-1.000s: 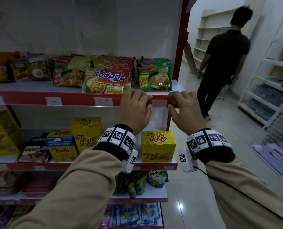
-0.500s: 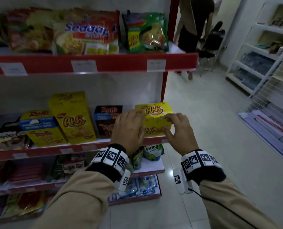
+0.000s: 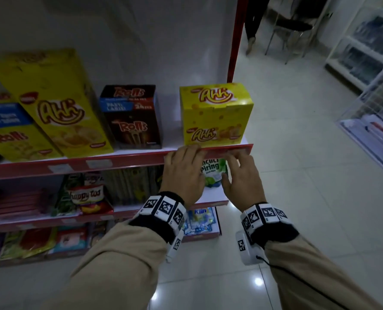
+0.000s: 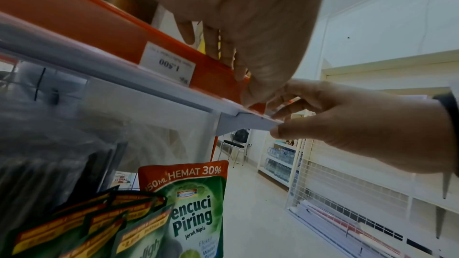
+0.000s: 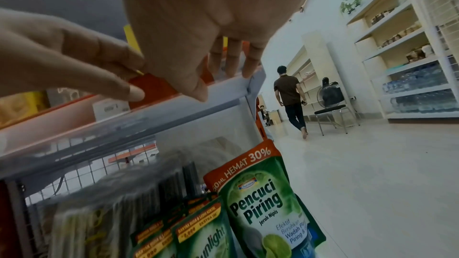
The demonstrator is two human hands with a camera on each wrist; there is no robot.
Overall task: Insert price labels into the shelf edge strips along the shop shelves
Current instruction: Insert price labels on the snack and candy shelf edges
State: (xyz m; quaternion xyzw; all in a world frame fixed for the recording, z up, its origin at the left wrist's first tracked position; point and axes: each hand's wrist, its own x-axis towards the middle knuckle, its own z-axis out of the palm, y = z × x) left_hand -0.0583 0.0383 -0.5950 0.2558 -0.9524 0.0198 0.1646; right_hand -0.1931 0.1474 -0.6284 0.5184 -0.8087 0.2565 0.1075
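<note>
The red shelf edge strip (image 3: 130, 161) runs along the middle shelf, under a yellow Ahh box (image 3: 215, 117). My left hand (image 3: 186, 162) grips the strip just below that box, with its fingers hooked over the top edge and the thumb on the red face (image 5: 134, 91). My right hand (image 3: 239, 162) pinches the strip's right end, fingers on the front and thumb (image 4: 275, 130) under the shelf edge. A pale patch shows behind the right fingers (image 5: 233, 62); I cannot tell if it is a label. A white price label (image 4: 168, 64) reading 1.400 sits in the strip left of my hands.
A green dish-soap pouch (image 5: 261, 209) stands on the shelf below my hands. Rolls and Ahh boxes (image 3: 132, 117) fill the shelf to the left. The red upright (image 3: 235, 41) ends the unit. A person (image 5: 290, 95) walks away past a chair (image 5: 332, 111) and white shelves (image 5: 417, 89).
Both hands left the top shelf's strip, where a label now sits, and dropped to the middle shelf. They now hold its strip below the Ahh box. The head view has tilted down.
</note>
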